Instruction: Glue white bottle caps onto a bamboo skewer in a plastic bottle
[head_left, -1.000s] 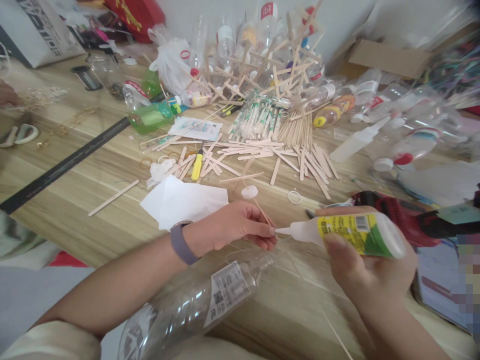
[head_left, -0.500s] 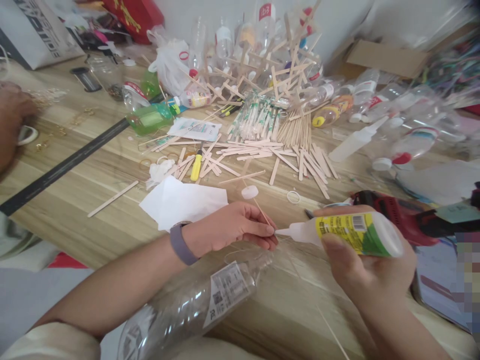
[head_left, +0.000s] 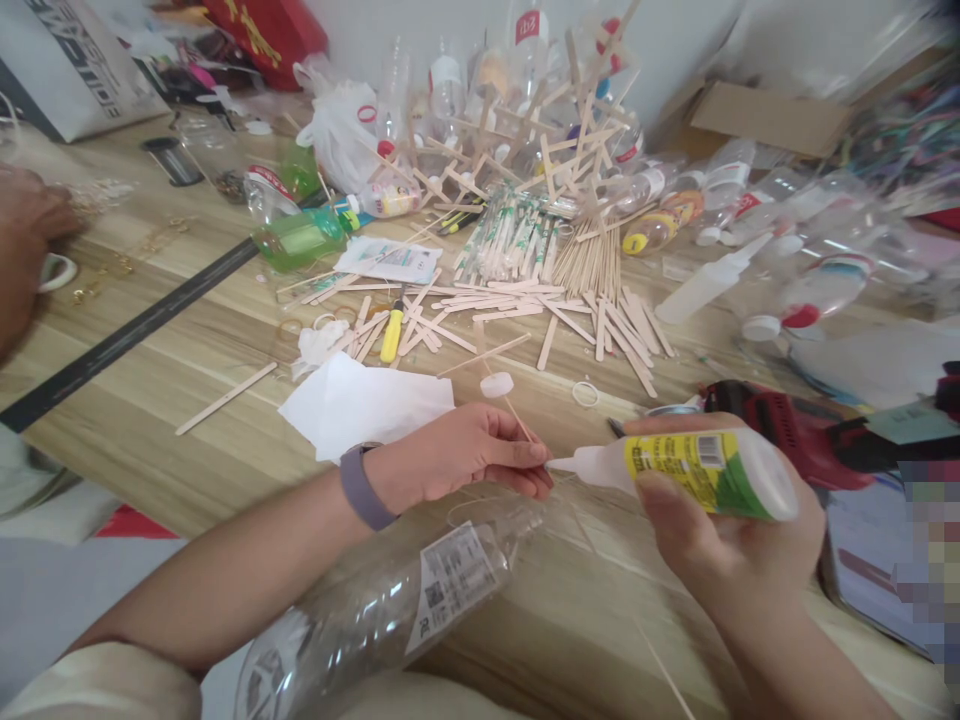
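My left hand (head_left: 480, 450) pinches a thin wooden stick (head_left: 519, 418) between thumb and fingers; a small whitish piece (head_left: 496, 385) sits near the stick's far part. In my right hand (head_left: 720, 540) is a glue bottle (head_left: 686, 470) with a yellow and green label, held on its side. Its narrow nozzle points left and reaches the fingertips of my left hand; whether glue comes out cannot be seen. Below my left forearm lies a large clear plastic bottle (head_left: 382, 610), its neck toward the right, with a white printed label.
Wooden craft sticks (head_left: 495, 300) and a yellow-handled screwdriver (head_left: 391, 335) lie ahead. White paper (head_left: 360, 400) is beside my left wrist. A red and black power tool (head_left: 787, 430) stands right. Empty bottles (head_left: 450, 90) crowd the back. Another person's hand (head_left: 30, 220) is at far left.
My right hand and the glue bottle have shifted slightly left. The left hand has barely moved, and its pinch on the stick stays the same.
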